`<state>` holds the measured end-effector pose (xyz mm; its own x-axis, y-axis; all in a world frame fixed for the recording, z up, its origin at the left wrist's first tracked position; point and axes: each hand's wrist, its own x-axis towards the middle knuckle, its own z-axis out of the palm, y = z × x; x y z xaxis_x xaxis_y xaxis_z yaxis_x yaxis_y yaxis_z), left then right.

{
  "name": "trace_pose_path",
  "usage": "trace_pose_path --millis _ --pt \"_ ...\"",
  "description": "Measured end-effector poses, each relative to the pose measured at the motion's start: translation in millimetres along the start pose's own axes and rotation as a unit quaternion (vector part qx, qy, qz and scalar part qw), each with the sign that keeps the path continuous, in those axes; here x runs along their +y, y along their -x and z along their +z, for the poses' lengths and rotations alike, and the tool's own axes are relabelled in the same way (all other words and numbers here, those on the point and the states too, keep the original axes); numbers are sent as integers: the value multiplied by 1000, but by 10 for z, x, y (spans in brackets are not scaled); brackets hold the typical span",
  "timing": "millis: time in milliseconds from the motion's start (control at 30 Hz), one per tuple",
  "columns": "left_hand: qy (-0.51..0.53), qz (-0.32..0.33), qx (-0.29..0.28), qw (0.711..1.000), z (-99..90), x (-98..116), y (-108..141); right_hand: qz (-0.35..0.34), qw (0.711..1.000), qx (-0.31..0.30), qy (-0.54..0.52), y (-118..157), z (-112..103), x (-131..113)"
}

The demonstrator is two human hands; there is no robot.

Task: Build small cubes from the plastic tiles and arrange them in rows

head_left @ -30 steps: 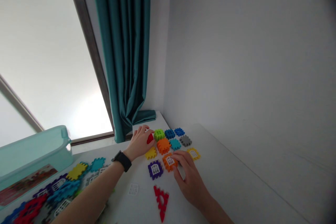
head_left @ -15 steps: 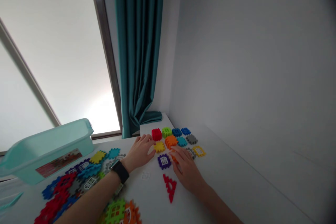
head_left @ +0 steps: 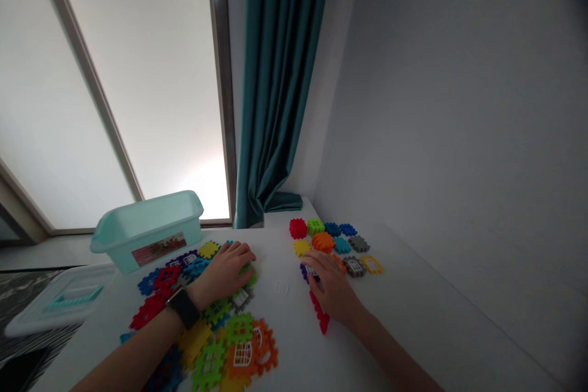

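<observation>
My left hand (head_left: 228,271), with a dark watch on the wrist, is over the right edge of a mixed pile of interlocking plastic tiles. Its fingers are spread, close to a lime green tile (head_left: 250,274) partly hidden under them. My right hand (head_left: 331,285) reaches over the sorted tiles with fingers stretched out. Beneath its fingertips lies a purple window tile (head_left: 305,272), half covered. An orange tile (head_left: 340,262) shows behind the knuckles. Beside the thumb is a red triangular piece (head_left: 319,313). A yellow tile (head_left: 302,248) sits just beyond the fingers.
Red (head_left: 298,228), green (head_left: 315,227) and orange (head_left: 323,242) stacks stand at the back, with blue and grey tiles alongside. A clear window insert (head_left: 282,288) lies mid-table. At left are a mint bin (head_left: 149,220) and its lid (head_left: 59,300). A wall borders the right.
My left hand has moved left, from beside the yellow tile to the mixed pile. My right hand has shifted from the orange tile onto the purple window tile. The view has turned left.
</observation>
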<state>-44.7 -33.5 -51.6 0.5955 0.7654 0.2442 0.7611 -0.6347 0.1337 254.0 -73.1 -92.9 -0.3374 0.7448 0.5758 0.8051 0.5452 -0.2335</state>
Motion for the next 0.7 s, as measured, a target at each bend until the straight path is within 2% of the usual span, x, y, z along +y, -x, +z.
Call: trace_pose_path --millis 200,367,533,700 --pt "-4 -17 9 1000 -85 -149 382 -26 999 -34 -26 -141 178 -315" --pt "-5 -23 5 1000 -134 -234 658 -74 992 -80 -70 -307 295 -538" --pt "23 -52 30 998 -115 -270 818 -84 984 -128 -91 -484 435 -717" --pt "42 -64 44 996 -102 -225 904 -76 981 -145 -103 -634 625 -865"
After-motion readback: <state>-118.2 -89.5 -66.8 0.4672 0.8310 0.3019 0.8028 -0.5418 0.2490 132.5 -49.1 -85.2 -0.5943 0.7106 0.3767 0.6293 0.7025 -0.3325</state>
